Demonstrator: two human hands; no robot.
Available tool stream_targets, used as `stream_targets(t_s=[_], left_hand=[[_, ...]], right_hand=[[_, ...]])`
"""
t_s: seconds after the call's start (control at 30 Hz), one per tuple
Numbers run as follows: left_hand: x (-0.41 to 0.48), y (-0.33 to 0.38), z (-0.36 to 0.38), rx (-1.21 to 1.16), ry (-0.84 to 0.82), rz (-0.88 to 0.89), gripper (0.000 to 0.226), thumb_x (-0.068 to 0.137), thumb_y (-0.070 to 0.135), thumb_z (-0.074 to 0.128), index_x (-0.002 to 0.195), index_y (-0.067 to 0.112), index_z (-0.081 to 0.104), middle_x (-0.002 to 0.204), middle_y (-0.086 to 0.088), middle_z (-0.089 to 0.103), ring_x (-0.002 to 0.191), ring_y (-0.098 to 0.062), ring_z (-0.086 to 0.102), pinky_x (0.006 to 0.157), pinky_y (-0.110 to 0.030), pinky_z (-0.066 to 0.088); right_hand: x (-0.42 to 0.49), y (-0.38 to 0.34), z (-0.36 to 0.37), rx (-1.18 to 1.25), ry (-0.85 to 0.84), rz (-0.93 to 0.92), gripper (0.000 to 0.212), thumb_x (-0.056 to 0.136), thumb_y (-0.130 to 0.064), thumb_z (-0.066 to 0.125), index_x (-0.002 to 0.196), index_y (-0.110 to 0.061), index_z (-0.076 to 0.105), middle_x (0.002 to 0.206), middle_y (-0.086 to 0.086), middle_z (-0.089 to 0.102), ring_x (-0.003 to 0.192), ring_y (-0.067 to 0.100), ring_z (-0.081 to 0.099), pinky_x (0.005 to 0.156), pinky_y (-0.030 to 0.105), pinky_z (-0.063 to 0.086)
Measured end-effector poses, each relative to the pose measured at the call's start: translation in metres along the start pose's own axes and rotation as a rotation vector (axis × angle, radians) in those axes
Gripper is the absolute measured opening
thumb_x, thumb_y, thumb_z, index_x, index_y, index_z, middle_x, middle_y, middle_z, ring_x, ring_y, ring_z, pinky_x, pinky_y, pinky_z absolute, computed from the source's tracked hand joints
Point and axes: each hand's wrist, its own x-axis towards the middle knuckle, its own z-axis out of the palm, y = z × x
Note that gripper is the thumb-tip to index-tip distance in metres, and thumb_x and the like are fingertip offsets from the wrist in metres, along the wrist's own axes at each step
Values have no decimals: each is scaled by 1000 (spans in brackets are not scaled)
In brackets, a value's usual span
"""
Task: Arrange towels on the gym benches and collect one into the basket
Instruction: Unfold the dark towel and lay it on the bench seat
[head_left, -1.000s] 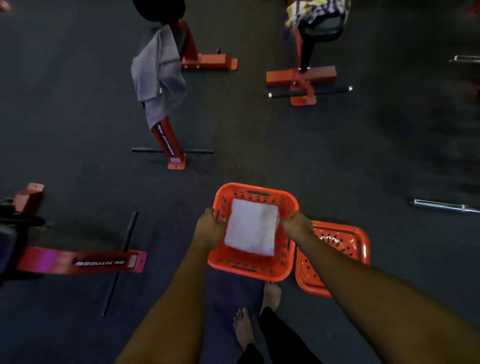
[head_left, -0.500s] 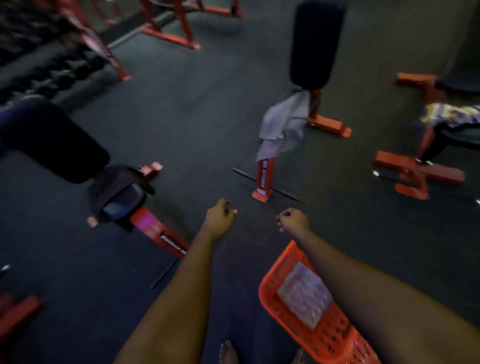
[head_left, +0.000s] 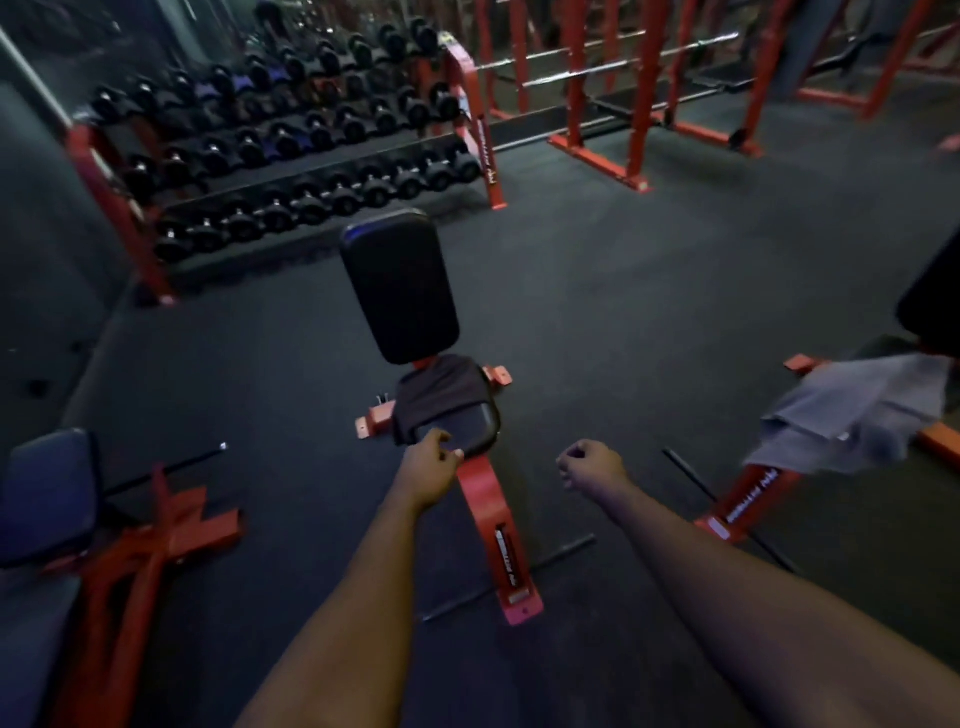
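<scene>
Hovering curled left hand (head_left: 430, 461), right hand (head_left: 591, 463)

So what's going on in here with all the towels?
A person is in a gym, reaching both arms toward the middle bench. A dark towel lies over its seat. The left hand is right at the seat's front edge, but it is hard to tell whether it touches the towel. The right hand is curled and holds nothing. A grey towel is draped over the right bench. No basket is in view.
</scene>
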Motion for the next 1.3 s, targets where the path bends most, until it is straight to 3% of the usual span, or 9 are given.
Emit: stream_targets(t_s=[0.27, 0.43, 0.67, 0.73, 0.8, 0.9, 1.03, 1.17, 1.3], left_hand=[[132, -61, -44, -41, 15, -102, 25, 94, 18, 59, 114, 4, 58, 87, -5, 62, 71, -15, 56, 62, -24, 41], [227, -89, -41, -30, 1, -197, 24, 93, 21, 61, 112, 6, 60, 96, -13, 69, 91, -26, 63, 82, -37, 52], [358, -145, -4, 42, -49, -298, 25, 84, 22, 70, 106, 12, 67, 99, -8, 72, 94, -23, 67, 79, -30, 50], [396, -177, 24, 97, -96, -304, 26, 81, 23, 72, 105, 13, 68, 104, -8, 72, 98, -25, 67, 80, -31, 50], [427, -205, 50, 153, -127, -289, 35, 79, 25, 74, 111, 14, 65, 113, -11, 68, 107, -29, 63, 86, -34, 50], [465, -248, 95, 304, -177, -261, 56, 82, 33, 71, 133, 21, 53, 139, -8, 49, 126, -31, 47, 101, -45, 45], [484, -269, 124, 401, -124, -252, 21, 90, 21, 57, 111, 18, 59, 127, -9, 43, 115, -33, 45, 95, -49, 43], [495, -267, 104, 367, -142, -217, 16, 90, 8, 42, 101, 11, 54, 112, -12, 52, 106, -33, 52, 91, -50, 44], [505, -253, 89, 213, -290, -96, 14, 85, 12, 58, 92, 15, 47, 105, -12, 59, 102, -34, 58, 81, -46, 50]], right_hand=[[124, -71, 78, -164, -72, -73, 10, 79, -17, 68, 82, -9, 71, 85, 12, 75, 78, 27, 73, 76, 36, 58], [222, -99, 114, -299, -155, -101, 13, 80, -17, 70, 89, -8, 72, 94, 9, 73, 93, 22, 67, 75, 24, 45], [367, -90, 184, -589, -419, -122, 12, 80, -20, 64, 88, -17, 71, 105, 9, 70, 106, 26, 64, 86, 28, 46], [406, -74, 210, -748, -510, -174, 26, 76, -28, 49, 92, -24, 69, 132, 6, 57, 127, 27, 49, 101, 40, 42], [432, -67, 227, -937, -557, -191, 40, 78, -28, 49, 114, -23, 66, 159, -3, 25, 145, 25, 24, 110, 53, 32], [467, -45, 254, -1088, -542, -252, 50, 86, -22, 54, 135, -17, 53, 165, -5, -4, 152, 26, -2, 113, 63, 17], [482, -13, 272, -1120, -473, -287, 72, 84, -18, 57, 151, -13, 29, 162, -1, 15, 151, 19, 6, 116, 60, 10], [485, -31, 272, -1001, -400, -301, 59, 81, -12, 59, 138, -13, 46, 144, 3, 45, 140, 20, 36, 119, 42, 24], [484, -60, 262, -746, -351, -308, 38, 79, -1, 60, 115, -11, 65, 123, 9, 63, 121, 26, 57, 106, 31, 42]])
